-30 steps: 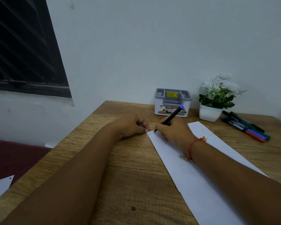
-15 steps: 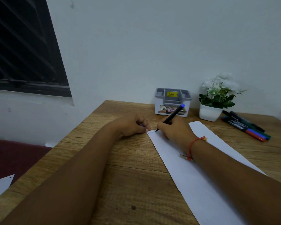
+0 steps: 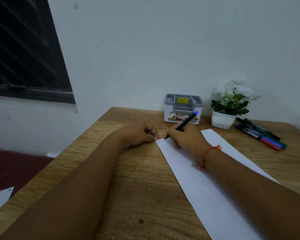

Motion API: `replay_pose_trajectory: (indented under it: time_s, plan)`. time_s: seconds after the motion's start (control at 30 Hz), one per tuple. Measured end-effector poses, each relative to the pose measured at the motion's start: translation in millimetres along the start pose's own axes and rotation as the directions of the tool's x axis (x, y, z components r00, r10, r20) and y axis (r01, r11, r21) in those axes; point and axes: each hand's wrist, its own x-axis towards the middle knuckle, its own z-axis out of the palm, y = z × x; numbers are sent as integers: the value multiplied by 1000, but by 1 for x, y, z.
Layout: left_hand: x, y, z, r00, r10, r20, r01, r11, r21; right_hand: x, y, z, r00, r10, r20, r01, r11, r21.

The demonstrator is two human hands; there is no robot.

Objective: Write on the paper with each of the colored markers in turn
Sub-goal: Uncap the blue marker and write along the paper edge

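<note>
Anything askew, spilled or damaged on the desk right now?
Nothing spilled or damaged. The long white paper sheet lies diagonally across the wooden desk, with the left hand pinning its far corner while the right hand writes with the blue-ended black marker.

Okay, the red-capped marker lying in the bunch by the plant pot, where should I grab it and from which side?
Grip the red-capped marker mid-barrel, coming from above on its near side. It lies flat at the front of the bunch with nothing before it, while the other markers press against its far side and the plant pot sits near its uncapped end.
</note>
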Motion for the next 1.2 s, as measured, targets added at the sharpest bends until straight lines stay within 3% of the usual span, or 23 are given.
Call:
replay_pose_trajectory:
  time_s: [1.2]
  plan:
    - [-6, 7, 1, 999, -32, -5, 32, 999, 25, -3, -1, 2, 1000, -9, -26, 7, 995, -99]
